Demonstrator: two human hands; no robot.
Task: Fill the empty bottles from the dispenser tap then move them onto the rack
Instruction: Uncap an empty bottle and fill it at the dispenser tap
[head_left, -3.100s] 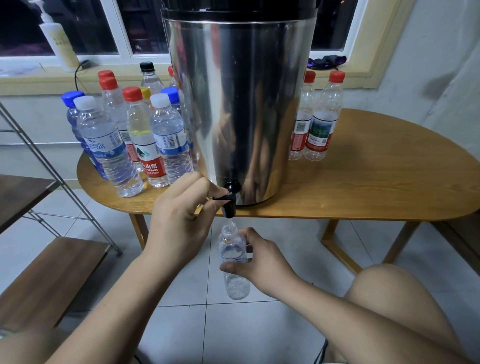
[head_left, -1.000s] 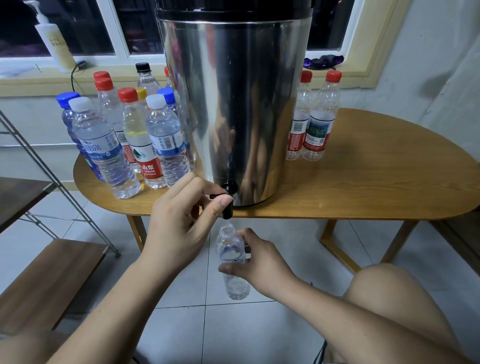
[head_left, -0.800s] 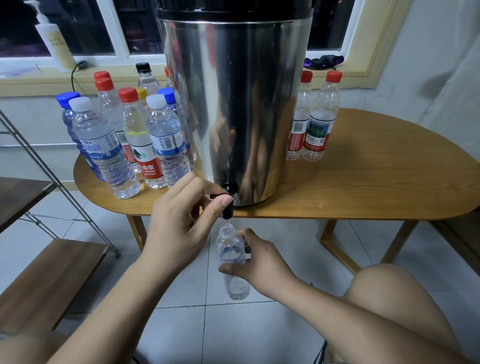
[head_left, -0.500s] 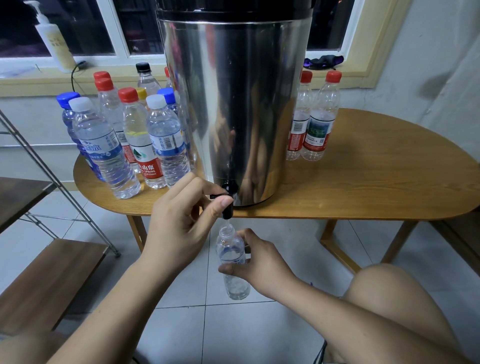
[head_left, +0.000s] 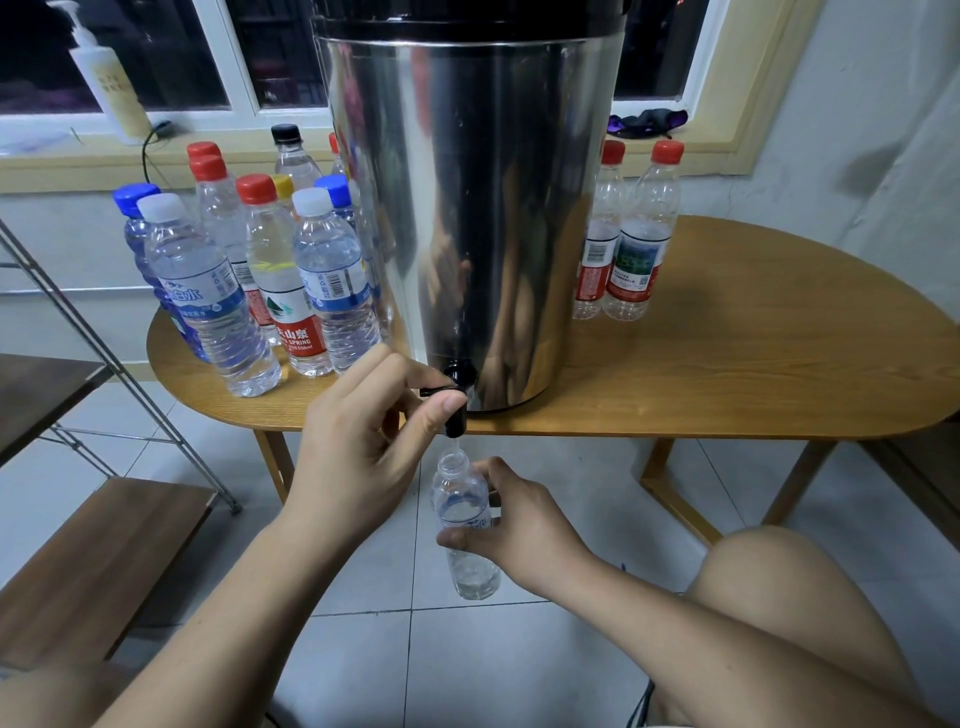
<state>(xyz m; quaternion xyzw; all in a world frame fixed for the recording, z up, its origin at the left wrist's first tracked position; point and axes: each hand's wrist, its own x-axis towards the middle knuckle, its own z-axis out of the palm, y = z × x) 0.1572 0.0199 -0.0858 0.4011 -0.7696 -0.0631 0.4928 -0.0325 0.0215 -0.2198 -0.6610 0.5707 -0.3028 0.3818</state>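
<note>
A tall steel dispenser (head_left: 467, 208) stands at the front edge of the wooden table (head_left: 727, 374). My left hand (head_left: 358, 452) pinches the lever of its black tap (head_left: 454, 400). Right under the spout, my right hand (head_left: 519, 525) grips a small uncapped clear bottle (head_left: 465, 525) upright below the table edge; a thin stream of water runs into its neck, and a little water sits at its bottom. Several capped full bottles (head_left: 249, 280) cluster left of the dispenser. Two red-capped empty-looking bottles (head_left: 623, 234) stand to its right.
A metal-framed rack with wooden shelves (head_left: 78, 561) stands at the left, below table height. A pump bottle (head_left: 111, 83) and a dark cloth (head_left: 647, 122) rest on the window sill. My bare knee (head_left: 779, 597) is at the lower right above the tiled floor.
Hardly anything has moved. Both hands keep their places at the tap and the bottle, and the view has shifted slightly.
</note>
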